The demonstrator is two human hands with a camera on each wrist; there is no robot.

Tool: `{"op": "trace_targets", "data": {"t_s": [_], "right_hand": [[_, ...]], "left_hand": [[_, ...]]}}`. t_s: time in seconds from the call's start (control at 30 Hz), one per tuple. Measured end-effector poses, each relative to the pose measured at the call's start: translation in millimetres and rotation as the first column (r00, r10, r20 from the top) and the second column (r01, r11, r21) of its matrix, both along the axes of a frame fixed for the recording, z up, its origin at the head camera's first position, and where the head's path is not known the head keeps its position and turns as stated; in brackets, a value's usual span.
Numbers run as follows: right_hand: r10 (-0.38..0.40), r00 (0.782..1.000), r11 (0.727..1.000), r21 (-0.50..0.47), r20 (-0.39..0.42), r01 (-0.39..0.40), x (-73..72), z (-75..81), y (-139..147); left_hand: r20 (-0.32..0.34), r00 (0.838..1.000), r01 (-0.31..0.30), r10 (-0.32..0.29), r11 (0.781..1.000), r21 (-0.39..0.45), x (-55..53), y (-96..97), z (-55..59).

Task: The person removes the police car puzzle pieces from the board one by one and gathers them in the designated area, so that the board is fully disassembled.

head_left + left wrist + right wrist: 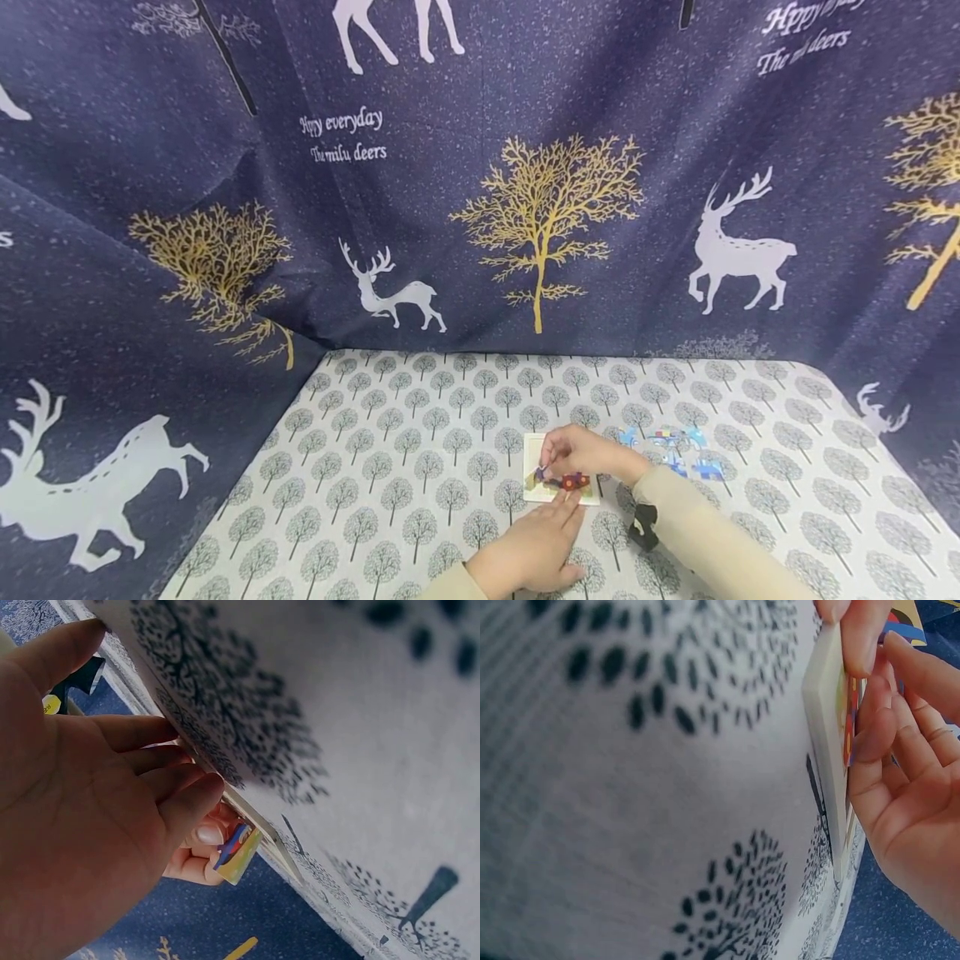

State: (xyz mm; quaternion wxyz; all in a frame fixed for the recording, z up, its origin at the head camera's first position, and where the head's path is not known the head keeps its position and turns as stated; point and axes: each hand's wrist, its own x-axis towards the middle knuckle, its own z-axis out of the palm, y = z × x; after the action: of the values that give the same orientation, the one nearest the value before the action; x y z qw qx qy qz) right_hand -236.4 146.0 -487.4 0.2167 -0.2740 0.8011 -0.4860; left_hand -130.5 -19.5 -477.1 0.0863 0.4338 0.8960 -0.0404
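Observation:
A small cream-edged puzzle board (pixel 532 448) lies flat on the tree-print cloth, with red and yellow picture parts (pixel 576 481) in its near half. My right hand (pixel 588 452) is over the board and pinches a puzzle piece (pixel 238 855) between thumb and fingers. In the left wrist view that piece is yellow with blue and red, and it stands tilted up from the board. My left hand (pixel 536 542) reaches in from the near side, fingers extended, fingertips resting on the board's near edge. The right hand covers part of the board's picture.
Several loose blue puzzle pieces (pixel 678 457) lie on the cloth (pixel 420 492) to the right of the board, beyond the right forearm. A black wrist strap (pixel 643 527) hangs under the right sleeve. A dark blue deer-print curtain (pixel 480 250) rises behind the table.

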Motion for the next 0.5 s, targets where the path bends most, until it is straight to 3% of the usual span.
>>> {"op": "trace_targets", "data": {"t_s": [0.5], "right_hand": [[0.024, 1.000, 0.999, -0.029, -0.015, -0.024, -2.7, -2.6, -4.9]], "left_hand": [[0.009, 1.000, -0.012, 0.012, 1.000, 0.004, 1.4, -0.7, 3.8]]}}
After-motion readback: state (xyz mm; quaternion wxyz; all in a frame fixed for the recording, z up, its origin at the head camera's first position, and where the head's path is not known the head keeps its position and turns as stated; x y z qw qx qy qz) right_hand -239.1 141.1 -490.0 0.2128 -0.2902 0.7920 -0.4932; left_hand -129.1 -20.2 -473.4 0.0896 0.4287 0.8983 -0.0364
